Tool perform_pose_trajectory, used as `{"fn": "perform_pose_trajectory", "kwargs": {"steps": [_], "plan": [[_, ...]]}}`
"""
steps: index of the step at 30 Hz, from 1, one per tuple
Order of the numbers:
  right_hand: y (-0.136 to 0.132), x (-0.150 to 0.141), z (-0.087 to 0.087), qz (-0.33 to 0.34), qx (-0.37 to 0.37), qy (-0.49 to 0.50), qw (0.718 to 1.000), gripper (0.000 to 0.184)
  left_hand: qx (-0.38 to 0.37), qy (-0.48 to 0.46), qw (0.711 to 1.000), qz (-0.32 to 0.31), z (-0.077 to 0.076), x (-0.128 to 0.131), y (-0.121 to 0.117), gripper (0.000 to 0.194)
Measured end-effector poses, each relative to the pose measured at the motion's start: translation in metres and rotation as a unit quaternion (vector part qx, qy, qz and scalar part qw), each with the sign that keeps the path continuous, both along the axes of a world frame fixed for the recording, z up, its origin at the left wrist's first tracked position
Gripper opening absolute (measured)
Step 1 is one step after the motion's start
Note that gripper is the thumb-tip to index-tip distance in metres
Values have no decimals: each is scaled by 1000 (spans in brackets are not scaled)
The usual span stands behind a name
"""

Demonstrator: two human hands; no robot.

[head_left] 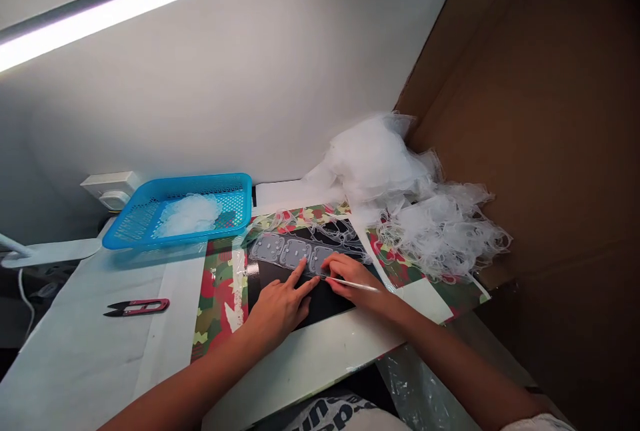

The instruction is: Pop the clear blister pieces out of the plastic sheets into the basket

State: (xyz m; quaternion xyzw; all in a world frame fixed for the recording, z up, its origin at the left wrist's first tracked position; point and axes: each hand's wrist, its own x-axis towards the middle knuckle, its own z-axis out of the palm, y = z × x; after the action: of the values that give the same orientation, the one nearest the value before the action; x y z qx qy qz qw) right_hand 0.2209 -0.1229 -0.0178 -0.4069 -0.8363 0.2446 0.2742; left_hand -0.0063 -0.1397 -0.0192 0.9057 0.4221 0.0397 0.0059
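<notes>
A strip of thin translucent moulded sheet (267, 247) with several rounded-square panels lies on a black board (320, 307). My left hand (280, 307) presses on it with the index and middle fingers stretched and spread. At the strip's right part, my right hand (357, 277) is closed around a slim white pen-like stick (367, 287), its tip near the strip's lower edge. The fingers of that hand also rest over the strip's right panel, hiding some of it. Curly clear trimmings (343, 232) lie just behind the strip.
A blue perforated basket (177, 241) holding a white translucent pile (193, 214) stands at the back left. Thread snips (137, 307) lie on the left. Heaped translucent sheets (375, 157) and tangled scraps (440, 231) sit at right, beside a brown cardboard wall (540, 131).
</notes>
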Motion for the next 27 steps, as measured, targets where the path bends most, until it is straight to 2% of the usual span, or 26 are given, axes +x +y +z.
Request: {"fn": "perform_pose_trajectory", "kwargs": {"steps": [2,5,8,9,11,13,15,17,20,23,25,27], "plan": [[-2,1,-5,2,24,-13,1000,17,-14,12,1000,2,2,-1,0,50],[-3,-4,-12,12,126,-66,990,11,-33,30,999,-6,5,-2,1,55],[4,-4,-9,3,182,-75,980,18,-55,45,997,-3,9,-2,3,57],[8,1,-6,-30,173,-56,983,20,-61,46,997,0,11,-1,3,58],[17,19,2,-153,130,2,980,21,-70,44,997,4,13,-1,2,58],[25,41,8,-303,71,63,948,23,-85,38,996,8,15,-1,0,58],[28,60,10,-375,12,114,920,31,-107,24,994,18,18,-2,0,58],[25,69,9,-362,-41,166,917,35,-144,-9,989,24,23,-3,6,53],[9,59,13,-280,-86,226,929,31,-208,-137,968,35,34,-1,30,37],[-8,37,24,-226,-91,228,943,27,-310,-284,903,83,41,11,65,60],[-14,25,32,-193,-105,199,955,26,-394,-308,861,93,38,22,85,68],[-13,18,37,-156,-143,184,960,26,-437,-298,846,74,30,34,97,61]]}}
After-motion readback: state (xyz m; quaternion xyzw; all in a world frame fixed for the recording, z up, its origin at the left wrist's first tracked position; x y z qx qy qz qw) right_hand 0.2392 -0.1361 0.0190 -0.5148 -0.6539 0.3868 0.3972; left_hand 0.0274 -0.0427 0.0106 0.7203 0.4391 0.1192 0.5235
